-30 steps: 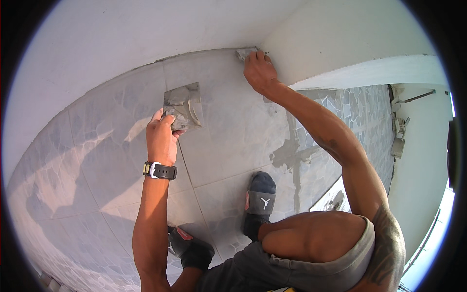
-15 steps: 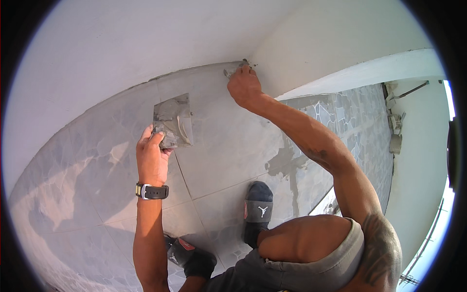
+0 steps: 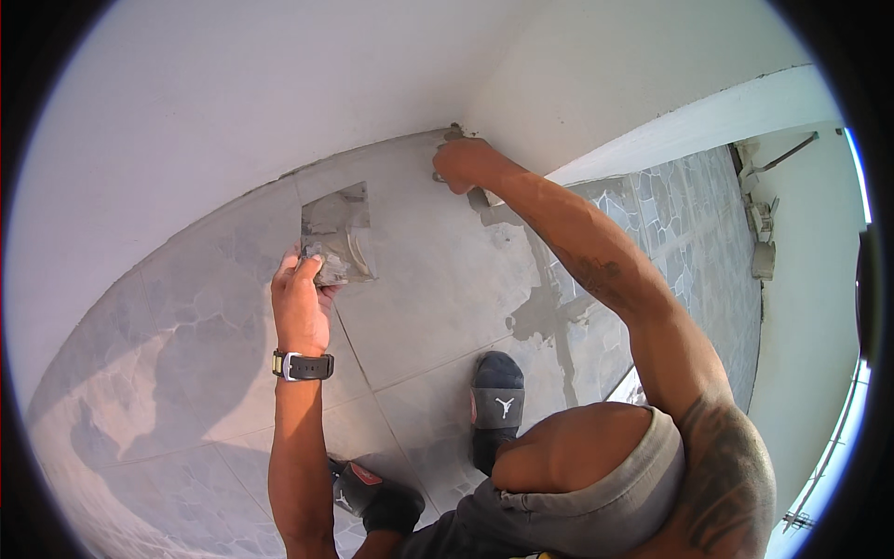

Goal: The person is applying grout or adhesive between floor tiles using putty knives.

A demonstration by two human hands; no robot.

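Observation:
My left hand (image 3: 300,291) grips a flat rectangular plate (image 3: 337,224) by its near left corner, thumb on top. Wet grey mortar (image 3: 328,265) is smeared over the plate, thickest by the thumb. The plate is held above the tiled floor (image 3: 419,279). At the far corner, where the floor meets two white walls, my right hand (image 3: 463,166) is closed around a thin grey scraper, mostly hidden by the fingers. A dab of grey mortar (image 3: 454,131) sits in that corner, just beyond the knuckles.
A white wall (image 3: 279,84) runs along the far and left side; another wall (image 3: 596,102) ends at the right. Wet grey patches (image 3: 540,312) mark the tiles. My sandalled feet (image 3: 496,401) stand close by. Rubble pieces (image 3: 762,233) lie along the right-hand wall.
My right hand has drawn back slightly from the corner and turned, its wrist now bent more to the left. My left hand still holds the plate, almost unmoved. The view has shifted a little.

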